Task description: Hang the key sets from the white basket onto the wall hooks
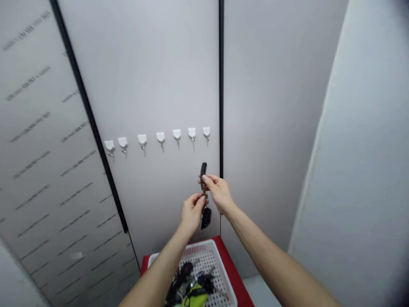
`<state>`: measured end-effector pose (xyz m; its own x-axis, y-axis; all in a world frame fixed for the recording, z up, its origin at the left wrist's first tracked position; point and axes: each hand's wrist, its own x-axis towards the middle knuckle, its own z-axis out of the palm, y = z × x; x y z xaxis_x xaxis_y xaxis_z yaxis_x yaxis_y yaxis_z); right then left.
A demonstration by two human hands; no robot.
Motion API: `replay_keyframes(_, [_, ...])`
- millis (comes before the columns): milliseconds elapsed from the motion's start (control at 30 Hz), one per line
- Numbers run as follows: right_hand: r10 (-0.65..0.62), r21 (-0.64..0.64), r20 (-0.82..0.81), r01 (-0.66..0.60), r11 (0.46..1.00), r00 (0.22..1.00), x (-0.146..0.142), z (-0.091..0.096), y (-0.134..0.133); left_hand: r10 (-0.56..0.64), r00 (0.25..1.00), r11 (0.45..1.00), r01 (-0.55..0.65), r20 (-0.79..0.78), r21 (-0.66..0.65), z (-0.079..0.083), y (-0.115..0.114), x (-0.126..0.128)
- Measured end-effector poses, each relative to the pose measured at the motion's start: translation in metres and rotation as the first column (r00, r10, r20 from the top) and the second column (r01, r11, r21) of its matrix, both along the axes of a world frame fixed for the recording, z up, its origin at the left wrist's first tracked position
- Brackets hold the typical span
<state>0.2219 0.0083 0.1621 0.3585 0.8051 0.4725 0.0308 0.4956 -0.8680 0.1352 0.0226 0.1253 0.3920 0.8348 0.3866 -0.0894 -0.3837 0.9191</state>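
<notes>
My right hand (218, 191) pinches the upper part of a keychain (203, 169), a dark, textured strap-like piece that stands upright between thumb and fingers. Just below and to the left, my left hand (191, 212) is closed on the metal ring section of the same keychain. From there a black key fob (206, 218) hangs down beside the left fingertips. The fingers hide part of the rings. Both hands are in front of the grey panel, below a row of several white hooks (191, 133).
Under my forearms, a white perforated plastic basket (226, 279) sits on a red surface (237, 275). Keys, dark fobs and a yellow-green item (195, 298) lie inside it. Black strips (221, 85) edge the grey panel (143, 76); a pale wall (361, 170) rises at the right.
</notes>
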Motion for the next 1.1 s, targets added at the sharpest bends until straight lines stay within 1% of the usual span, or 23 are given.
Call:
replay_keyframes(100, [-0.035,0.022,0.0,0.035,0.999,0.999,0.009,0.028,0.012,0.001,0.999,0.999,0.0,0.04,-0.038,0.031,0.01,0.015])
replay_keyframes(167, [-0.071,0.035,0.007,0.07,0.997,0.997,0.015,0.044,0.02,-0.002,0.999,0.999,0.004,0.045,-0.05,0.048,0.017,0.024])
replay_keyframes(233, [-0.109,0.047,0.011,0.108,0.993,0.994,0.021,0.055,0.026,0.002,0.999,0.999,-0.001,0.032,-0.036,0.06,0.025,0.033])
replay_keyframes(300, [-0.147,0.046,0.026,0.145,0.988,0.989,0.027,0.061,0.032,0.021,1.0,1.0,-0.021,-0.004,0.002,0.066,0.033,0.041])
replay_keyframes(500, [-0.246,0.016,0.134,0.246,0.969,0.96,0.04,0.066,0.044,0.119,0.981,0.987,-0.101,-0.152,0.125,0.069,0.05,0.059])
replay_keyframes(700, [-0.349,0.018,0.234,0.355,0.935,0.907,0.05,0.069,0.055,0.225,0.934,0.952,-0.15,-0.278,0.265,0.075,0.048,0.063])
replay_keyframes(867, [-0.395,-0.008,0.365,0.427,0.904,0.843,0.056,0.063,0.064,0.264,0.884,0.947,-0.16,-0.387,0.28,0.076,0.048,0.06])
replay_keyframes(967, [-0.436,0.01,0.42,0.476,0.879,0.796,0.059,0.06,0.064,0.27,0.879,0.948,-0.172,-0.393,0.267,0.073,0.049,0.056])
replay_keyframes(1033, [-0.48,0.04,0.427,0.514,0.857,0.767,0.059,0.058,0.059,0.246,0.898,0.956,-0.162,-0.365,0.244,0.067,0.05,0.05])
replay_keyframes(1100, [-0.536,0.087,0.397,0.55,0.83,0.746,0.055,0.051,0.051,0.201,0.918,0.968,-0.133,-0.341,0.213,0.054,0.048,0.041])
